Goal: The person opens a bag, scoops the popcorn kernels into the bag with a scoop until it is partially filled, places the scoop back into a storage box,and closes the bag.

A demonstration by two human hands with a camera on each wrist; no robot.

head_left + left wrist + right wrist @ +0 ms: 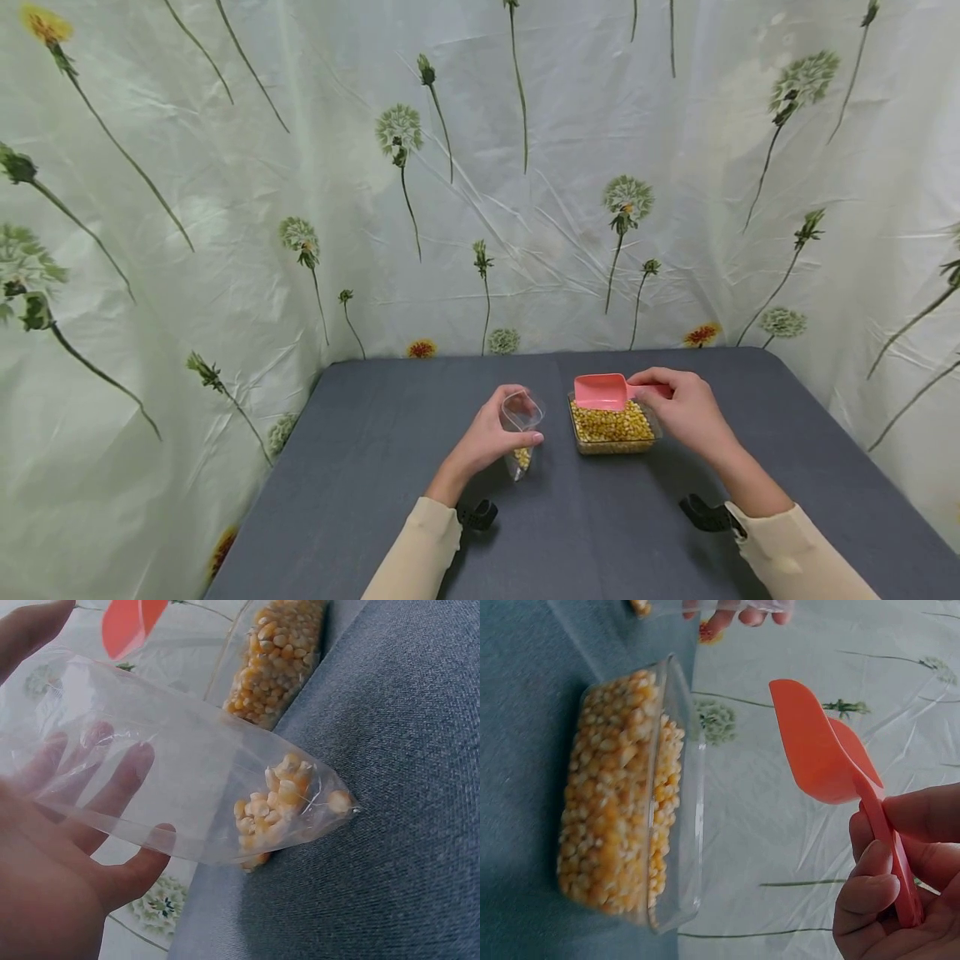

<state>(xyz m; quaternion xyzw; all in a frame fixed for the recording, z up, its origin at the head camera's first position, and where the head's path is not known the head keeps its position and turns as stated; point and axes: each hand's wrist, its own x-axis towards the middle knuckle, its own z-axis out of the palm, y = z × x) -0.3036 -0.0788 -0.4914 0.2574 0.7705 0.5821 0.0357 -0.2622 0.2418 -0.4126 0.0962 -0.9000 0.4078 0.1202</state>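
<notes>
My left hand [491, 433] holds a clear plastic bag [187, 780] by its upper part, fingers and thumb around it. The bag's mouth gapes upward, and some corn kernels [274, 802] lie at its pointed bottom, close to the table. With thumb and fingers, my right hand [686, 408] grips the handle of a pink scoop [600, 392]. The scoop [817, 746] hangs above a clear rectangular container [679, 900] of yellow corn kernels [611, 423], and no kernels show in it. The bag stands to the left of the container, apart from it.
A dark grey cloth covers the table [360, 467]. Behind it hangs a pale curtain [555, 208] printed with dandelions. Each wrist carries a black strap mount [705, 512] near the light sleeve.
</notes>
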